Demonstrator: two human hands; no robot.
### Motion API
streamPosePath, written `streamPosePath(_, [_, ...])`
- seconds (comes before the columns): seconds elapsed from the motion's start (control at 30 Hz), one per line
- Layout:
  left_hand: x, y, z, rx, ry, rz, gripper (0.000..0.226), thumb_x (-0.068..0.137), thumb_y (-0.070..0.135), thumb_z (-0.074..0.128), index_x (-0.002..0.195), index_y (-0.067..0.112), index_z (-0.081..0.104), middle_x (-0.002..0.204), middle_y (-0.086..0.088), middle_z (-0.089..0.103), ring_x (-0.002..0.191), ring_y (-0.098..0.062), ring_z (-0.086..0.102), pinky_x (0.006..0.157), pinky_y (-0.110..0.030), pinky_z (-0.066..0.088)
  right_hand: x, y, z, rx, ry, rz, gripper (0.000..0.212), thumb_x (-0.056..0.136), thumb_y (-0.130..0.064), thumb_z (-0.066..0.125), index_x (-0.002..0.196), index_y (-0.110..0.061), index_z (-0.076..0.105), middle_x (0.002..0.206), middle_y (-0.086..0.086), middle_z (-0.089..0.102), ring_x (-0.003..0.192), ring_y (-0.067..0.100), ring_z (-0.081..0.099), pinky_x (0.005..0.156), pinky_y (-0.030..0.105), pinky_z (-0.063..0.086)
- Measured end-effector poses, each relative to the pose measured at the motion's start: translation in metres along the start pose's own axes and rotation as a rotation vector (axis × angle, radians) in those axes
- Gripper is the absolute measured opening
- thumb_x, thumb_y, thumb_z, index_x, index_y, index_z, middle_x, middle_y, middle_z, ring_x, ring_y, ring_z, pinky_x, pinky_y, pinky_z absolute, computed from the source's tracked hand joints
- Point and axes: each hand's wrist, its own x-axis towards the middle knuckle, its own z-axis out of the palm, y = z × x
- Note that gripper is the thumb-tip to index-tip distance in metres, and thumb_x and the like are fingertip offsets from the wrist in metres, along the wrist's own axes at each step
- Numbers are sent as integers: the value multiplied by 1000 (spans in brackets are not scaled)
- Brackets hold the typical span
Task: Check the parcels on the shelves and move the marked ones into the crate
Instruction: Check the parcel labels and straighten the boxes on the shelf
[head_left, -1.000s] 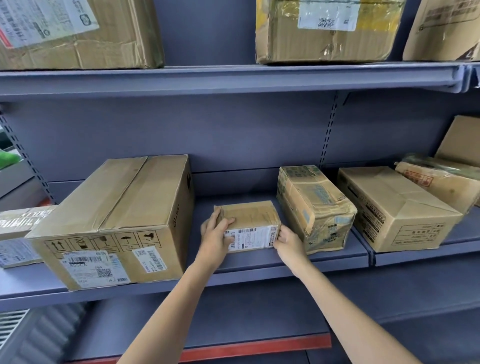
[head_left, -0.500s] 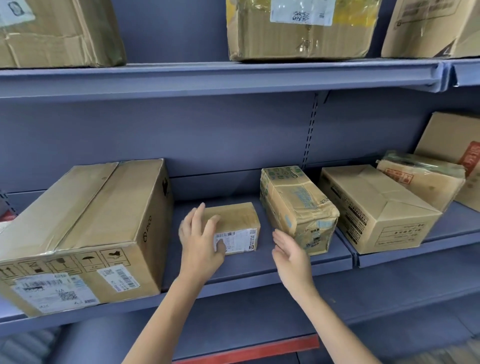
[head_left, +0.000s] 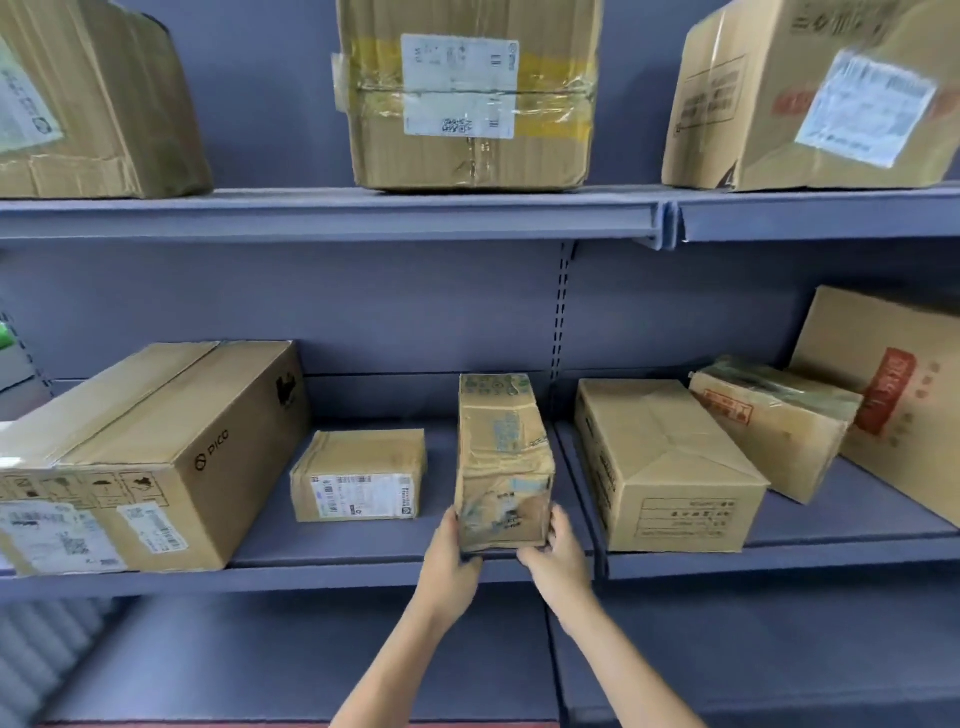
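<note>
Head-camera view looks down my two bare forearms to the middle shelf (head_left: 322, 574) of a grey-blue rack, where both my hands meet on one parcel. Between them sits a worn, tape-wrapped carton (head_left: 503, 462), long and narrow, its near end turned toward me and standing at the shelf's front edge. With my left hand (head_left: 451, 558) I grip its lower left corner, fingers curled up along the side; with my right hand (head_left: 557, 553) I grasp the lower right corner, fingers wrapped around that edge. Just to the left of my left hand lies a small flat box (head_left: 358, 475) with a white barcode label facing me, apart from the carton I hold. Farther left is a large brown box (head_left: 156, 457) printed with handling symbols and carrying two labels on its front. Right of my right hand, past the shelf joint, rests a plain folded-top carton (head_left: 670, 467), and beyond it a film-covered parcel (head_left: 769, 421) leans against a tall box with red print (head_left: 893, 400). Above my hands, the upper shelf (head_left: 332, 213) carries three more cartons; the middle one (head_left: 467, 93) has yellow tape and a white shipping label. I see no crate in this view.
</note>
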Motion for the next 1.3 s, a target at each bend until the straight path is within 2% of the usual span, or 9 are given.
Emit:
streamPosePath(0.17, [-35, 20, -4, -143, 116, 30, 63, 73, 3, 53, 119, 43, 39, 125, 7, 44, 125, -14, 40, 96, -25, 39, -36, -1, -28, 106, 32, -193, 68, 77, 3, 63, 128, -35, 38, 126, -8, 50, 122, 10, 47, 102, 28, 41])
streamPosePath(0.33, [-55, 54, -22, -146, 121, 154, 76, 59, 14, 47, 121, 56, 34, 126, 19, 38, 130, -10, 28, 111, -39, 29, -65, -34, -38, 103, 62, -430, 68, 72, -12, 72, 126, -30, 37, 148, -8, 29, 130, 5, 39, 107, 37, 39])
streamPosePath(0.5, [-55, 73, -43, -87, 92, 377, 83, 69, 12, 60, 140, 42, 30, 148, 15, 31, 141, -7, 21, 111, -51, 29, -80, -68, -53, 96, 25, -511, 76, 72, -14, 74, 132, -38, 34, 136, -13, 46, 127, 7, 44, 106, 37, 39])
streamPosePath(0.6, [-51, 80, -44, -109, 67, 416, 75, 78, 18, 62, 141, 41, 29, 148, 13, 34, 140, -6, 25, 114, -42, 27, -82, -79, -54, -25, 102, -549, 80, 74, -14, 75, 139, -29, 32, 143, -8, 40, 132, 8, 36, 110, 34, 33])
streamPosePath(0.73, [-51, 81, -41, -277, -5, 392, 71, 88, -4, 54, 141, 35, 27, 138, 11, 47, 120, 8, 47, 90, -10, 41, -81, -88, -50, -203, 185, -646, 66, 74, -14, 76, 131, -13, 42, 153, -3, 21, 136, 5, 22, 108, 20, 20])
streamPosePath(0.87, [-42, 76, -46, -316, -13, 391, 69, 90, -2, 53, 136, 43, 28, 136, 12, 50, 121, 4, 48, 97, -23, 43, -69, -97, -51, -448, 107, -744, 81, 70, -16, 79, 137, -10, 34, 157, -2, 5, 141, 10, 12, 112, 27, 19])
streamPosePath(0.97, [-40, 72, -52, -251, -17, 380, 69, 90, 6, 56, 143, 37, 25, 140, 15, 45, 126, 4, 43, 99, -20, 41, -63, -103, -49, -520, 97, -724, 90, 70, -17, 79, 144, -16, 28, 157, -3, 11, 142, 16, 18, 112, 30, 21])
streamPosePath(1.17, [-37, 17, -39, -163, 146, -5, 82, 85, 27, 66, 148, 17, 14, 154, -2, 21, 141, -18, 20, 114, -37, 24, -52, -105, -54, -439, 233, -660, 88, 65, -20, 82, 140, -11, 37, 152, -1, 27, 137, 16, 32, 109, 26, 24])
streamPosePath(1.3, [-36, -24, -18, -251, 51, -307, 77, 85, 33, 64, 144, 11, 21, 148, -9, 33, 131, -25, 37, 107, -43, 35, -54, -97, -64, -398, 298, -639, 87, 65, -22, 82, 139, -12, 39, 151, 0, 31, 134, 11, 34, 102, 14, 21])
